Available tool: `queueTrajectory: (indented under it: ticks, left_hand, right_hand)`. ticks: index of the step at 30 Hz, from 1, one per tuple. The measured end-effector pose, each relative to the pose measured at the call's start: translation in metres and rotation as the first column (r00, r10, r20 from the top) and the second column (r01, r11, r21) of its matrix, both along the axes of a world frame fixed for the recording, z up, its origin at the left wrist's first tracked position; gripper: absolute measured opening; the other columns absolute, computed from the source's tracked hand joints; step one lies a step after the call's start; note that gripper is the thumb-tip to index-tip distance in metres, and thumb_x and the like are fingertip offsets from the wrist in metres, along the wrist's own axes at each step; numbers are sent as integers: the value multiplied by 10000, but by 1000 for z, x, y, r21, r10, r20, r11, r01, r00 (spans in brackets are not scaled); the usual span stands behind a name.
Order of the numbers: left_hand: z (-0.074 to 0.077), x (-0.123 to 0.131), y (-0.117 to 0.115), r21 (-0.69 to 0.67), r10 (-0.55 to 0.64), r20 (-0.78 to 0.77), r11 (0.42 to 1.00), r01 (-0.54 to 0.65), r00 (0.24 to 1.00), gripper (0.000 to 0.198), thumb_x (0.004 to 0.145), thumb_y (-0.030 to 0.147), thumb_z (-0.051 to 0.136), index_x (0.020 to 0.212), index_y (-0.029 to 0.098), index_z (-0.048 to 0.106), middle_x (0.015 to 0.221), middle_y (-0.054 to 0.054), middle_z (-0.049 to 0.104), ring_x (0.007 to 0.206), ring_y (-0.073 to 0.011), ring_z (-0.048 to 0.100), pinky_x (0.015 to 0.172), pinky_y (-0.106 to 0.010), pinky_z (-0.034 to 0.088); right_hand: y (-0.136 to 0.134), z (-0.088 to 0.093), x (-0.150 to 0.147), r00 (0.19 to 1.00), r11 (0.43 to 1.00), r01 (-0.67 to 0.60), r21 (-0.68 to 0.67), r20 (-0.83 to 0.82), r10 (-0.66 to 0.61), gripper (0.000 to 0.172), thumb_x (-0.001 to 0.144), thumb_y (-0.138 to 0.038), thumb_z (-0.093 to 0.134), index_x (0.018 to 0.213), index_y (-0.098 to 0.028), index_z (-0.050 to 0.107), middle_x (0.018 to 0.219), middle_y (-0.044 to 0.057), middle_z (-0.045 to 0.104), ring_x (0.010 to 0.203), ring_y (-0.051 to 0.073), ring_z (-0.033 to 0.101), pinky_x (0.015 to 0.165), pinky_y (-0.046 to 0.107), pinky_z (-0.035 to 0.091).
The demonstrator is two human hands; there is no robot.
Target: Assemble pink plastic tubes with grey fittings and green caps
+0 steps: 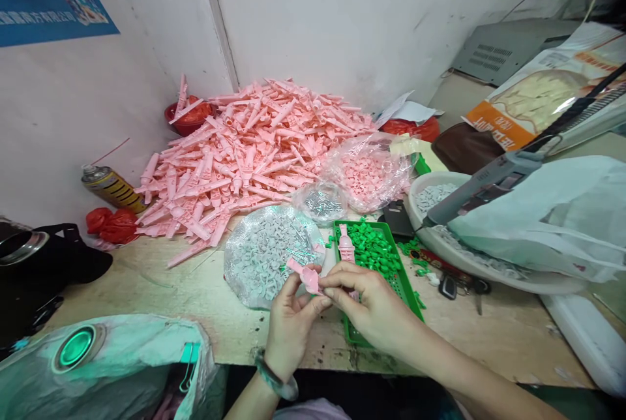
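My left hand [292,322] has its thumb and fingers closed on a pink plastic part [310,279] with a rounded hollow end. The fingertips of my right hand [364,299] pinch that part's right end; whether a small piece is also between them is hidden. Just beyond my right hand, a second pink part [346,247] lies over a green tray [405,286] of small green plastic pieces [374,247]. Beyond my left hand, small pale grey pieces [268,250] and a few metal pins lie on a clear plastic sheet.
A big heap of pink parts [254,146] rises against the wall. A bag of metal pins [323,201] and one of small pink pieces [362,172] lie before it. At right, an electric screwdriver [464,195] hangs over a white basin [533,283]. A spray can [110,186] leans at left.
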State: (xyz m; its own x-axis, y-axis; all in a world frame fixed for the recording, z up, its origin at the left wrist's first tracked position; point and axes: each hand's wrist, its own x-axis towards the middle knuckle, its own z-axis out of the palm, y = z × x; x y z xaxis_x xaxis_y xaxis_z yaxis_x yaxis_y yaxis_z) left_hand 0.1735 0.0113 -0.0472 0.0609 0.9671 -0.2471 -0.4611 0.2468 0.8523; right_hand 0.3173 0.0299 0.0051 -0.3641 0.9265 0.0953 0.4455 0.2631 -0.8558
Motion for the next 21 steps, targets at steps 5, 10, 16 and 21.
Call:
queueTrajectory:
  ticks: [5,10,16,21]
  left_hand:
    - [1,-5,-2,-68,-40,134,996,49,990,487,732,244,783,1191,236,618,1252,-62,645,1118,-212,609,926,-307,510]
    - [11,-16,-6,-211,-80,252,968,136,964,554,786,202,696,1310,232,518,1303,-117,589,1034,-250,644,803,-352,557]
    - [13,-25,-9,-358,-35,242,926,123,970,566,768,203,659,1300,212,465,1324,-145,566,964,-274,681,715,-367,576]
    - [13,-26,-12,-338,-97,150,930,144,984,451,741,277,699,1142,182,516,1329,-150,560,882,-260,704,626,-317,569]
  right_hand:
    - [-5,-2,0,997,997,-71,-17,-24,71,300,914,-116,491,1050,-248,723,919,34,610,897,159,610,824,287,518]
    - [26,-28,5,989,986,151,72,-8,-151,277,913,-163,500,1124,-201,675,991,59,643,915,179,623,799,316,522]
    - [70,-48,-19,876,990,9,141,477,-76,215,895,-108,525,988,-186,702,1000,48,696,963,179,633,865,302,469]
    - [77,-49,-45,769,992,25,121,632,-96,192,880,-147,516,959,-118,689,991,165,702,978,294,641,789,360,461]
